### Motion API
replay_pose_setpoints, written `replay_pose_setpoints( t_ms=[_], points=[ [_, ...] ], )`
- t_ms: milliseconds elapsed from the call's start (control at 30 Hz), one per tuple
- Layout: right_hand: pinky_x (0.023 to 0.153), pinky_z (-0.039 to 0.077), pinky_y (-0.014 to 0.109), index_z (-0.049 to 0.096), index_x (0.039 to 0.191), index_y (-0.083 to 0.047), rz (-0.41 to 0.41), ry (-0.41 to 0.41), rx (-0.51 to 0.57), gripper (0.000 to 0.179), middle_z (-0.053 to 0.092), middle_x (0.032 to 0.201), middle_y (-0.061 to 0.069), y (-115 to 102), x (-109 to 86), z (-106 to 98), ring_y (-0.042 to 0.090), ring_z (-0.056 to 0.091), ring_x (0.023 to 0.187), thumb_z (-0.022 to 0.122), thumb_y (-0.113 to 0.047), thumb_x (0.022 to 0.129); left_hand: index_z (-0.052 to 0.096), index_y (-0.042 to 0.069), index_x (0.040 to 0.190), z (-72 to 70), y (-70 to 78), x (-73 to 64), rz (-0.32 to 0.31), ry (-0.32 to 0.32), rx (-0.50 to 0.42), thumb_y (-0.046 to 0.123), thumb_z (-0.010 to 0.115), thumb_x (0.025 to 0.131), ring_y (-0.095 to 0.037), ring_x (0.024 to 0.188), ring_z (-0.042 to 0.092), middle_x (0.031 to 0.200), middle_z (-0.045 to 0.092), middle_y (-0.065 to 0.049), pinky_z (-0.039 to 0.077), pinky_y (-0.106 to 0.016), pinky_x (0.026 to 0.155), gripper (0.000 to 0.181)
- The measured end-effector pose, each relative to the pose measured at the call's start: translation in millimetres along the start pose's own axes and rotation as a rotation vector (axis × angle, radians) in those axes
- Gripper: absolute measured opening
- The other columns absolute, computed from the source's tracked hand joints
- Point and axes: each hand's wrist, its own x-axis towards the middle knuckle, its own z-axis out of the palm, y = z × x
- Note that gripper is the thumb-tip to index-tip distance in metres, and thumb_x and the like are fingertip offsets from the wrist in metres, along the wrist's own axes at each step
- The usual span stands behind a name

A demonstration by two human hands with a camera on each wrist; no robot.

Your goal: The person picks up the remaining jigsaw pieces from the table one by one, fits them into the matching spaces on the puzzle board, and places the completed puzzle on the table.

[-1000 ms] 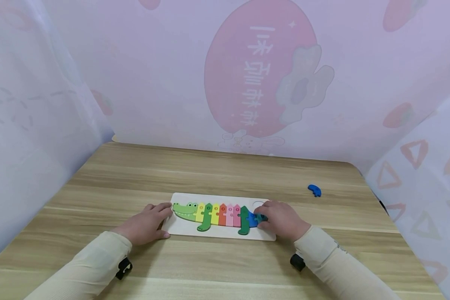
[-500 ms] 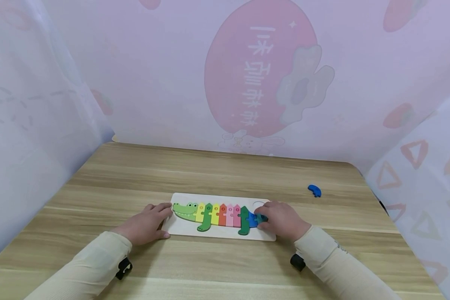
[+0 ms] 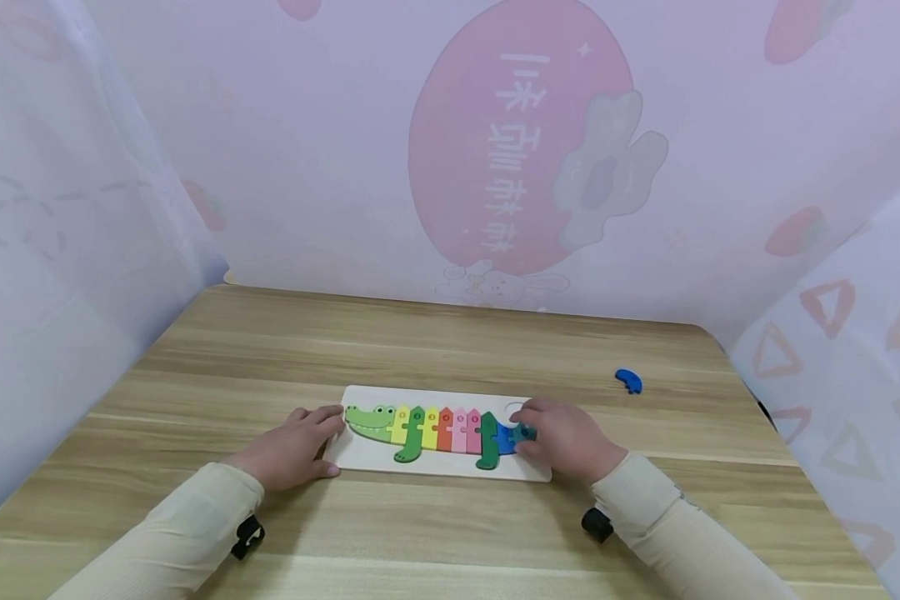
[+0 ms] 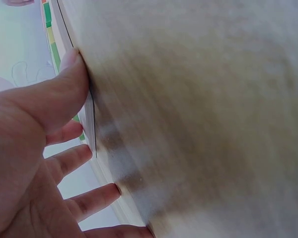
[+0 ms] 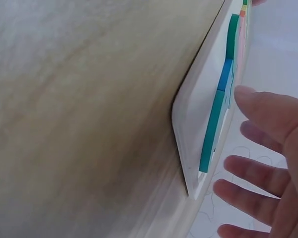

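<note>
A white puzzle board (image 3: 442, 467) lies on the wooden table, bearing a crocodile puzzle with a green head (image 3: 370, 422), numbered coloured body pieces and two dark green legs. My left hand (image 3: 288, 450) rests at the board's left end, thumb at its near corner and fingers spread along the end; in the left wrist view the thumb (image 4: 64, 94) touches the edge. My right hand (image 3: 566, 437) hovers at the right end over the teal tail piece (image 5: 213, 131), its thumb and fingers apart, holding nothing. The teal piece sits beside a blue piece (image 3: 505, 439) and is partly covered by the fingers.
A loose blue curved puzzle piece (image 3: 629, 381) lies on the table, beyond the board to the right. A round outlined spot shows at the board's far right. Pale printed curtains (image 3: 330, 167) rise behind the table and along both sides.
My right hand has drawn back slightly to the right from the teal piece, so more of it shows. The left hand and the board stay where they were.
</note>
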Motion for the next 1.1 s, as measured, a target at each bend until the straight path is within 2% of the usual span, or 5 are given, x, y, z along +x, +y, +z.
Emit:
replay_pose_setpoints(
  t_ms=[333, 667, 1100],
  points=[
    [0.098, 0.047, 0.047, 0.064, 0.126, -0.018, 0.01, 0.08, -0.003, 0.043, 0.058, 0.132, 0.008, 0.9, -1.9, -3.3, 0.029, 0.056, 0.119, 0.073, -0.033, 0.086, 0.056, 0.011, 0.122, -0.8, -1.7, 2.3, -0.008, -0.008, 0.007, 0.035, 0.074, 0.084, -0.043, 0.124, 0.043, 0.147, 0.039, -0.019, 0.046, -0.056, 0.095, 0.048],
    [0.102, 0.043, 0.052, 0.06, 0.129, -0.014, -0.055, 0.242, -0.063, 0.05, 0.054, 0.137, 0.012, 6.7, -2.1, -4.1, 0.032, 0.049, 0.127, 0.074, -0.033, 0.086, 0.056, 0.013, 0.119, -0.9, -1.3, 2.1, -0.001, -0.008, 0.008, 0.035, 0.074, 0.084, -0.043, 0.123, 0.044, 0.146, 0.04, -0.018, 0.046, -0.055, 0.094, 0.045],
    [0.106, 0.03, 0.063, 0.058, 0.131, -0.016, -0.023, 0.267, -0.081, 0.051, 0.046, 0.144, 0.013, 10.5, -3.3, -9.1, 0.037, 0.036, 0.136, 0.071, -0.038, 0.087, 0.056, 0.012, 0.119, -3.0, -0.3, 2.7, -0.012, -0.024, 0.006, 0.035, 0.074, 0.084, -0.043, 0.124, 0.043, 0.147, 0.04, -0.018, 0.046, -0.056, 0.094, 0.045]
  ],
)
